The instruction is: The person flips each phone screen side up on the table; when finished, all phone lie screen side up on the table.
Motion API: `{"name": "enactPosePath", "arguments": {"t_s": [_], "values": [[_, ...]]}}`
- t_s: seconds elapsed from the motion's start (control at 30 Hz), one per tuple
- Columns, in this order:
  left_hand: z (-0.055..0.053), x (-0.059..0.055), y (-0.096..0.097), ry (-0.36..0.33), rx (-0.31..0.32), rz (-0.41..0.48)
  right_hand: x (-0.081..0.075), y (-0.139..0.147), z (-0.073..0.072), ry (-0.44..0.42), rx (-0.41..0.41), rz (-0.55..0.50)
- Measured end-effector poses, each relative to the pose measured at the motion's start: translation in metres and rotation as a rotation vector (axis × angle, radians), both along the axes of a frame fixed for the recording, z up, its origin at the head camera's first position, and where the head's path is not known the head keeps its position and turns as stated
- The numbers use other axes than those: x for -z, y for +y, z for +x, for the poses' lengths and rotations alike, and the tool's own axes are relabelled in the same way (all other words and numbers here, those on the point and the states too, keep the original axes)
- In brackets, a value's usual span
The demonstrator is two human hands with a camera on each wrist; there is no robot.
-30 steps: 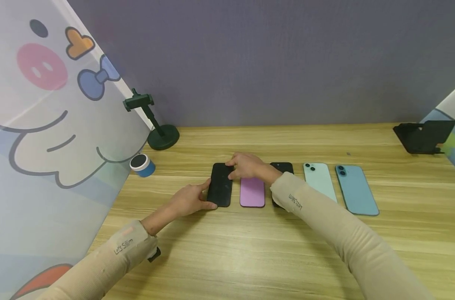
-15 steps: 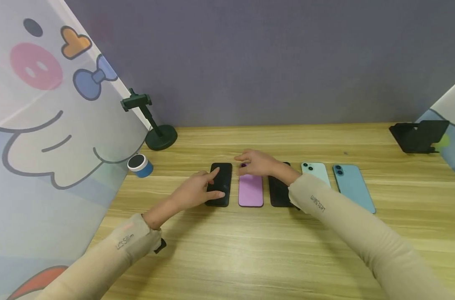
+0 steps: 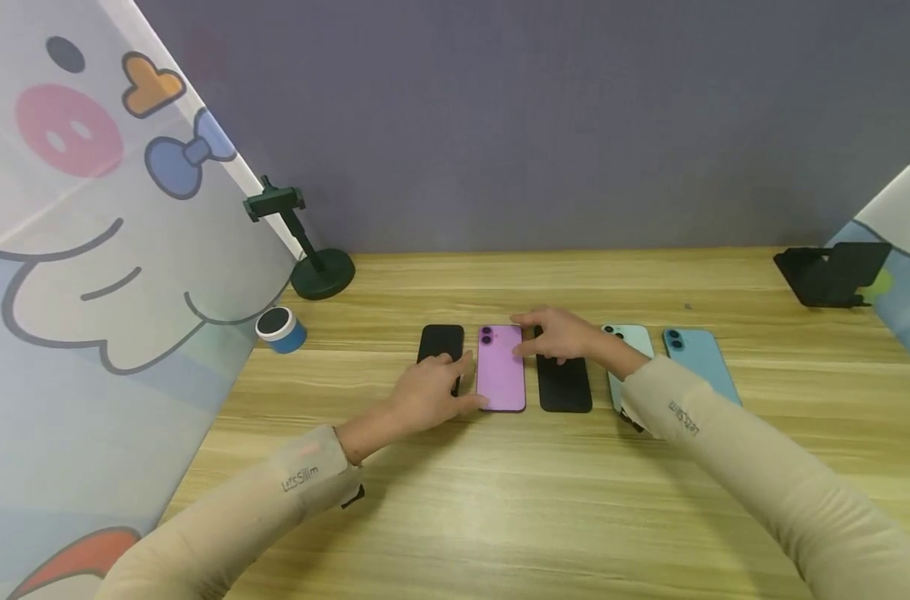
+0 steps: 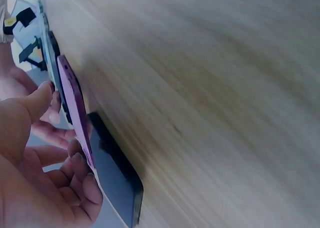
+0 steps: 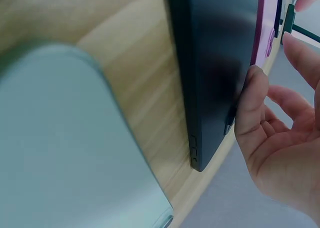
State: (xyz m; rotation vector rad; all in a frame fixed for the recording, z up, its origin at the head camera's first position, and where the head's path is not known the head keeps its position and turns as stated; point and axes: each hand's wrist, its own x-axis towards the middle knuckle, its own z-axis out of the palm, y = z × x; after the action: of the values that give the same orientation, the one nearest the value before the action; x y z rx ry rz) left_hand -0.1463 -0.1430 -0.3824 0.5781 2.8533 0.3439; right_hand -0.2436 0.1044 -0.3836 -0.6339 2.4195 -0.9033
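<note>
On the wooden table a pink phone (image 3: 502,371) lies back up between my two hands. My left hand (image 3: 425,393) is at its left side, thumb at the lower left corner and index finger near the left edge; the hand covers part of a black phone (image 3: 442,338). At the upper right edge of the pink phone, my right hand (image 3: 563,335) rests with its thumb and fingers spread, above a second black phone (image 3: 565,387). Neither hand lifts anything. In the right wrist view, that black phone (image 5: 220,53) shows beside the fingers.
Further right lie a mint phone (image 3: 635,336), partly under the right wrist, and a blue phone (image 3: 701,358). A dark green phone stand (image 3: 323,273) and a blue-and-white jar (image 3: 282,332) stand at the left. A black stand (image 3: 832,275) is at the back right.
Both hands have moved right, from the sides of the leftmost black phone to the sides of the pink phone. The phones keep their row.
</note>
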Motion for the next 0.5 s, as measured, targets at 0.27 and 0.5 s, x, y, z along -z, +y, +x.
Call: {"name": "enactPosePath", "arguments": {"t_s": [0.27, 0.5], "values": [[0.002, 0.007, 0.013, -0.028, -0.006, -0.148, 0.004, -0.002, -0.001, -0.04, 0.018, 0.006], [0.001, 0.012, 0.016, 0.006, -0.007, -0.162, 0.002, 0.0, -0.001, -0.069, 0.032, -0.026]]}}
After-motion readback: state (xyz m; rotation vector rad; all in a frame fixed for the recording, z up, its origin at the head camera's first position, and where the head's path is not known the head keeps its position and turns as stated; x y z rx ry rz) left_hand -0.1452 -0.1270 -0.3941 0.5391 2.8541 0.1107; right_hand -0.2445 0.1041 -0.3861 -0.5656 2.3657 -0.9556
